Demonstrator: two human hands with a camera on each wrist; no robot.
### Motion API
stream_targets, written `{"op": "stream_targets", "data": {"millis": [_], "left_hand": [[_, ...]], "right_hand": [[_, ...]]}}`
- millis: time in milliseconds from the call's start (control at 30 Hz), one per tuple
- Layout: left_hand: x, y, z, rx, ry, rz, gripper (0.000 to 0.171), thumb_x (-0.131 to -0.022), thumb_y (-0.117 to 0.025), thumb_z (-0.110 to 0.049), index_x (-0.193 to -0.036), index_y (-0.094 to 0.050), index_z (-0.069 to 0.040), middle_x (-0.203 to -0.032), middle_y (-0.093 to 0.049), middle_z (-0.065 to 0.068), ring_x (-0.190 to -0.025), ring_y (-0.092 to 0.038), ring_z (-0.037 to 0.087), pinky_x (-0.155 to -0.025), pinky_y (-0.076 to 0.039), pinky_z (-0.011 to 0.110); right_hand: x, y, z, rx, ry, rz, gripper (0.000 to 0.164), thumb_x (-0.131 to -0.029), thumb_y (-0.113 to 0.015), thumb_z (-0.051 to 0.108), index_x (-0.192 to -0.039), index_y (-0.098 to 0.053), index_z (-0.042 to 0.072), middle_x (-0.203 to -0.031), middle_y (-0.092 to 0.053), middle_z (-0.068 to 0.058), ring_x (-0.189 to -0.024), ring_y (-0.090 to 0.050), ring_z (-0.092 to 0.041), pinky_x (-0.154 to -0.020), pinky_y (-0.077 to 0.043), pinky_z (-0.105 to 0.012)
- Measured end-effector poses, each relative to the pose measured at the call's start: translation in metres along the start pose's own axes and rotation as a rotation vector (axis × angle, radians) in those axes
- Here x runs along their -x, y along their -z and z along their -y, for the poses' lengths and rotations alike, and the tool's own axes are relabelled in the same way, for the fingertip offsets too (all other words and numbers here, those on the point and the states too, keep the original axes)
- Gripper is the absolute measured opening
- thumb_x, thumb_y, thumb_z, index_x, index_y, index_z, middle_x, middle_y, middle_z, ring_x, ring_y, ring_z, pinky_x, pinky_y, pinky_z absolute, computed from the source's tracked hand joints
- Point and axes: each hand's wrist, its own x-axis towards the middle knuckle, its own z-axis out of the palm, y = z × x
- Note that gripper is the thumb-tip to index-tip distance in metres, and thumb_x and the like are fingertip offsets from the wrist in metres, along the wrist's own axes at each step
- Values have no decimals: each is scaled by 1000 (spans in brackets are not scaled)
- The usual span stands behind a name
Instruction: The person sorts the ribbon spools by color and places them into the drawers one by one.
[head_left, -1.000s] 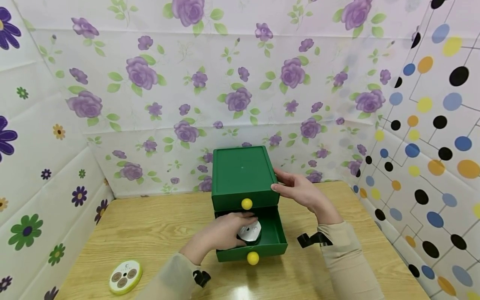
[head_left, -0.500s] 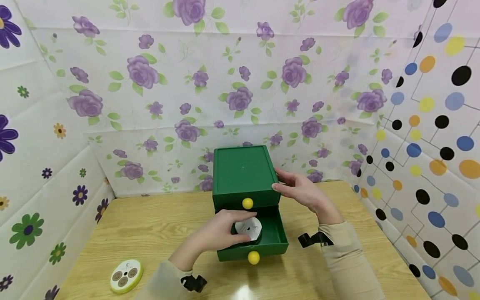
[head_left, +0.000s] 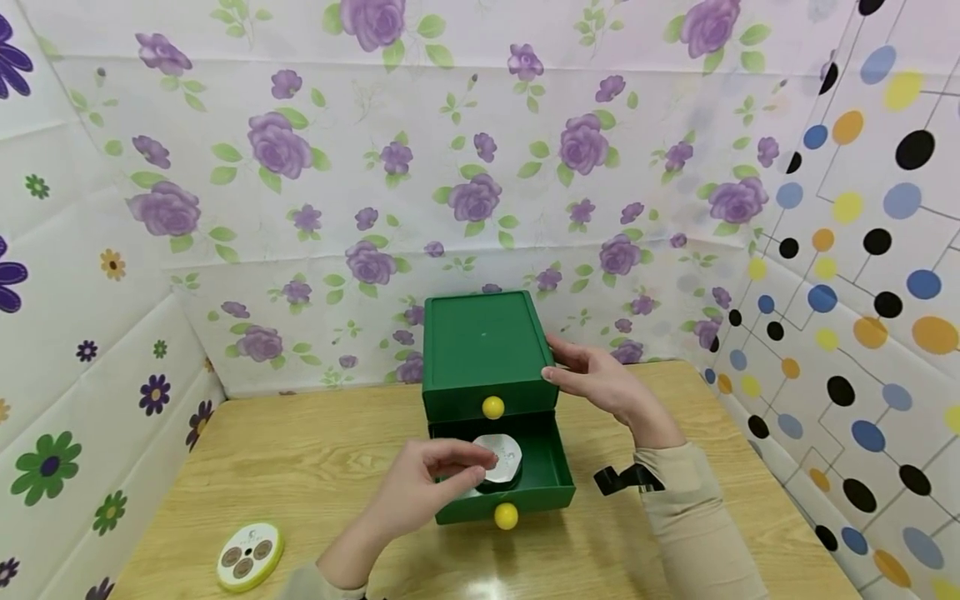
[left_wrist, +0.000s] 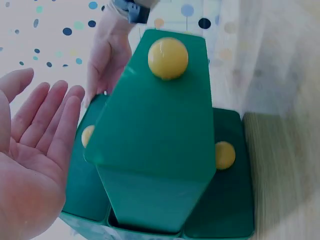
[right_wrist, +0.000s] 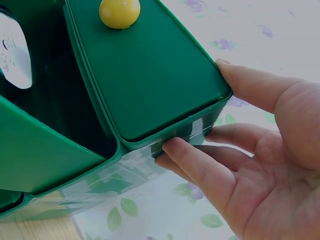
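Observation:
On the table stands a green drawer cabinet [head_left: 483, 346], its middle drawer [head_left: 543, 500] pulled out by a yellow knob [head_left: 506, 516]. Inside that drawer lies a dark round spool [head_left: 506, 460] with a white octagonal face. My left hand [head_left: 412, 492] is over the drawer's front left corner, thumb and fingers apart; its fingertips overlap the spool's edge in the head view. In the left wrist view the left palm [left_wrist: 37, 155] is bare. My right hand [head_left: 607, 385] rests on the cabinet's right side, with thumb and fingers [right_wrist: 200, 170] at the upper corner.
A yellow-rimmed spool [head_left: 251, 557] with a white face lies on the wooden table [head_left: 315, 450] at the front left. The upper drawer's knob [head_left: 492, 407] sits close above the pulled-out drawer. Patterned cloth walls [head_left: 480, 125] stand behind and on both sides.
My left hand has come away from the spool, moving left and toward me over the drawer's front edge. The spool stays in the drawer. My right hand keeps its place.

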Motion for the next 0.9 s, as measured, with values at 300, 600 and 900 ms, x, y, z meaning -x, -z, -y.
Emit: {"op": "stream_targets", "data": {"millis": [300,600,900], "left_hand": [[21,-7,-1,3,65,144,20,-105,-72,-13,-121,-80,-5,-115,-80,13,-104,-77,22,-91,-63,33],[43,-20,18,36,182,303,23,-103,-76,-20,-122,-82,-11,-115,-80,-6,-106,-75,11,-91,-60,26],[57,-29,61,37,401,324,28,-104,-73,-14,-129,-78,-6,-124,-78,2,-107,-74,10,-89,-60,23]], "right_hand": [[0,-1,2,-7,-4,2,79,-107,-70,38,-170,-29,14,-171,-34,-15,-153,-40,-35,-113,-48,-47],[-1,-1,0,11,-8,3,78,-107,-69,38,-170,-29,14,-171,-35,-16,-152,-42,-35,-113,-49,-47],[-1,-1,1,16,-6,6,77,-108,-68,38,-170,-29,16,-171,-33,-15,-153,-40,-36,-114,-47,-51]]}}
